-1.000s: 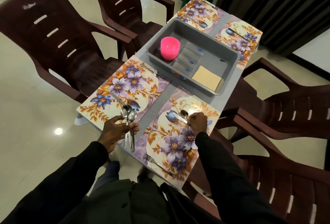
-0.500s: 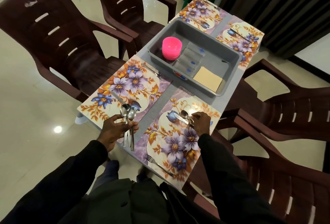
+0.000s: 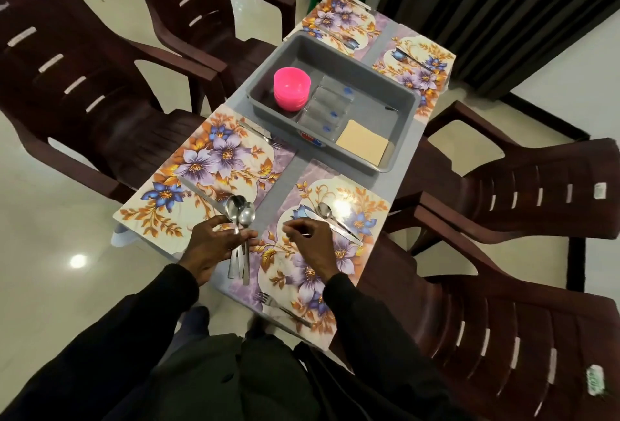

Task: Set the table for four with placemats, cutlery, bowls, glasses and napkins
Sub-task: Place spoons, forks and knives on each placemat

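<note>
Withdrawing right hand (image 3: 313, 246), fingers loose and empty, from spoon (image 3: 324, 210) just laid beside knife (image 3: 352, 238) on placemat (image 3: 365, 201); gripping remaining spoons (image 3: 246, 216) in left hand (image 3: 211, 248).

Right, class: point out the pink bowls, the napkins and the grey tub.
pink bowls (image 3: 290, 96): head view, side of the stack.
napkins (image 3: 362, 146): head view, middle of top sheet.
grey tub (image 3: 372, 109): head view, bare inner floor.
</note>
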